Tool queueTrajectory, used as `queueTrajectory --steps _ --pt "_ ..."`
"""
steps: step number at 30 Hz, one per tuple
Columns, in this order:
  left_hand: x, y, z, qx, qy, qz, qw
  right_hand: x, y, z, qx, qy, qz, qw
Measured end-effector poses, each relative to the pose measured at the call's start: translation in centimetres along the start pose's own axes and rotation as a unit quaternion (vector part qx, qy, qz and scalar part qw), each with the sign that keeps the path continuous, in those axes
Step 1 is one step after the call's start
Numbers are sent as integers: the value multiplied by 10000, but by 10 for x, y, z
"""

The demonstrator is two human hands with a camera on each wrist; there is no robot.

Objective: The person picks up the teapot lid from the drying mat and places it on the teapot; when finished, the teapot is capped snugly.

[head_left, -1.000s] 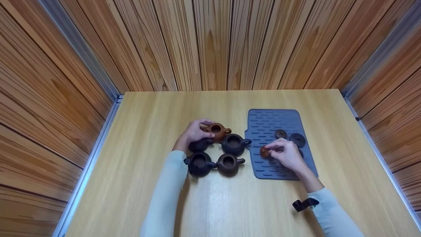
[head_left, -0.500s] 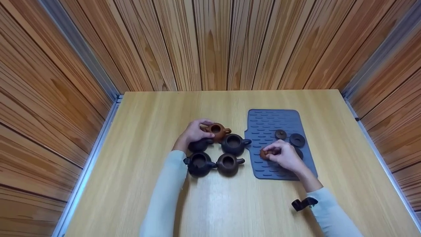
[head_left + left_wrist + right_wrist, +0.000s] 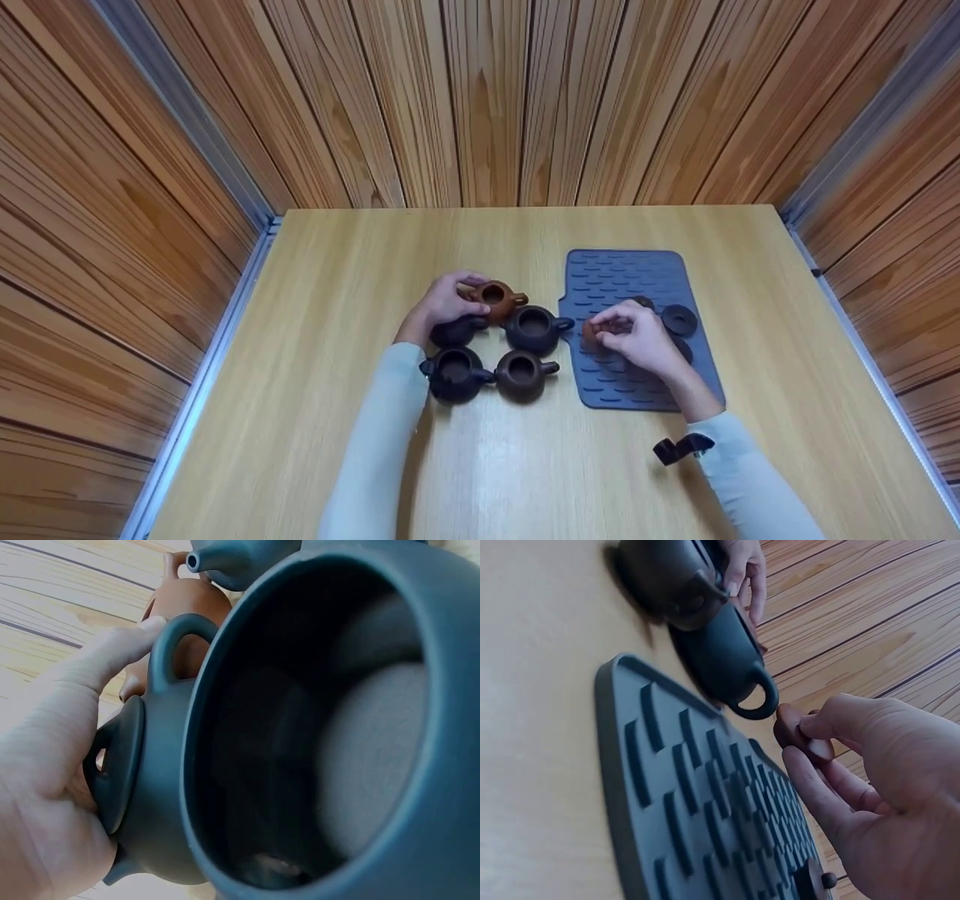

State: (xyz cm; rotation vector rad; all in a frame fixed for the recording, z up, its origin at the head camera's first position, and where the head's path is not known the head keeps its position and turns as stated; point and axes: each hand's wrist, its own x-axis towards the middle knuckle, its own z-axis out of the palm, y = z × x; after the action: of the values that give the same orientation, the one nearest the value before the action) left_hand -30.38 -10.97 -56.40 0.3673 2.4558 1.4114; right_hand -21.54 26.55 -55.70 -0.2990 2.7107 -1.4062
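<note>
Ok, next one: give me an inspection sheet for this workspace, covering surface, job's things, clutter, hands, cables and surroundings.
Surface: wooden table, with a grey mat towards the person's right.
Job's things: reddish teapot, open; reddish lid, off the pot; three open dark teapots; one lidded dark teapot; three dark lids on the mat.
Clutter: nothing seen.
Hands: left hand grips the reddish teapot; right hand pinches the reddish lid above the mat; black bracket at the right sleeve.
Cables: nothing seen.
Surroundings: wooden plank walls behind and at both sides.
</note>
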Motion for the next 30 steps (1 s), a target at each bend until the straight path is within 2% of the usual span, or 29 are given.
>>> queueTrajectory --steps 10,16,30 --pt "-3 -1 -1 -61 -44 -132 9999 18 -23 6 462 172 16 9988" --pt "-2 0 -1 -62 -21 -109 9999 33 -36 12 580 355 -276 9973" --pt "-1 0 0 -107 -1 -40 9999 68 -67 27 892 301 -578 9939"
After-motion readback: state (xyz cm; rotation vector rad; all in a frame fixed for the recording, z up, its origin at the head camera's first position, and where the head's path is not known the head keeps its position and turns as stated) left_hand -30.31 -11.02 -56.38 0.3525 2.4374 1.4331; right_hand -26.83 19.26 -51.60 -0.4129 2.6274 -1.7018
